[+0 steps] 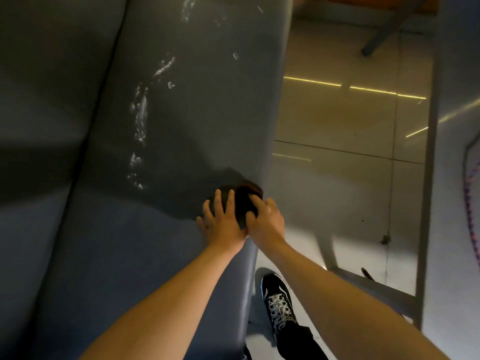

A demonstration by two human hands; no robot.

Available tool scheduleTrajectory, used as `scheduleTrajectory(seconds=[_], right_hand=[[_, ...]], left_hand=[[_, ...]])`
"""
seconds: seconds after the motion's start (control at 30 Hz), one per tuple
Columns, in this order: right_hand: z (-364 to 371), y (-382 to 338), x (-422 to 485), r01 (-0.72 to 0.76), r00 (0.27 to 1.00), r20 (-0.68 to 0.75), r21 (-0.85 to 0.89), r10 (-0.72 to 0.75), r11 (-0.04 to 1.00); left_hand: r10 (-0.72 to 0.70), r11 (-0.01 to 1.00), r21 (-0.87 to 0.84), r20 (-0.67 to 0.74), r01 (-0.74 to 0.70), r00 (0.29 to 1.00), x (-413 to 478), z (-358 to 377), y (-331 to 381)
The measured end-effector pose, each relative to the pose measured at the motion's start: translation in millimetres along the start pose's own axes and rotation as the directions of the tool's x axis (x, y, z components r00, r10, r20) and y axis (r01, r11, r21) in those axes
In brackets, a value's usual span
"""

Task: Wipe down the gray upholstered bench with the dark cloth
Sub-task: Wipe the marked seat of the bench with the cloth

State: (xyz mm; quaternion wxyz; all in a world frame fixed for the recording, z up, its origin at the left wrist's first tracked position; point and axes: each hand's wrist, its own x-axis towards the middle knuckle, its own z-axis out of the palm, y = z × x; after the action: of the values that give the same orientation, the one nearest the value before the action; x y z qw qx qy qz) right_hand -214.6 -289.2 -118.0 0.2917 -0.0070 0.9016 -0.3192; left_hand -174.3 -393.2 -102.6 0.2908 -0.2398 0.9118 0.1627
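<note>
The gray upholstered bench (161,120) fills the left of the view, its seat streaked with white foamy residue (141,118) running lengthwise, beside a glossy tiled floor (337,126) where a black laced shoe (278,300) stands. At the seat's near right edge the dark cloth (245,203) lies bunched, the left hand (223,222) pressing it flat with fingers spread and the right hand (265,219) curled over its edge in a grip. Wiping appears just under way; the next stroke likely calls for pushing the cloth forward and leftward through the residue.
</note>
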Motion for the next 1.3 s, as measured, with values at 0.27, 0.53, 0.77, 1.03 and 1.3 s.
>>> scheduleTrajectory(seconds=[0.27,0.53,0.77,1.03,1.3], right_hand=[[-4,13,7,-0.112,0.985,-0.079,0.364,0.15,0.925],[-26,6,88,-0.38,0.903,0.168,0.743,0.395,0.551],[4,35,-3,-0.523,0.81,0.302,0.76,0.502,0.386],[-22,20,54,-0.407,0.861,0.301,0.891,0.41,0.2],[-8,29,69,-0.529,0.794,0.422,0.834,0.436,0.155]], left_hand=[[-0.1,0.994,0.045,0.055,0.097,0.993,2,5,19],[-0.104,0.992,0.08,0.024,0.102,0.994,6,14,20],[-0.16,0.986,0.059,0.046,0.157,0.986,8,16,32],[-0.126,0.99,0.06,-0.02,0.127,0.992,4,23,31],[-0.119,0.988,0.091,-0.05,0.123,0.992,5,26,30]])
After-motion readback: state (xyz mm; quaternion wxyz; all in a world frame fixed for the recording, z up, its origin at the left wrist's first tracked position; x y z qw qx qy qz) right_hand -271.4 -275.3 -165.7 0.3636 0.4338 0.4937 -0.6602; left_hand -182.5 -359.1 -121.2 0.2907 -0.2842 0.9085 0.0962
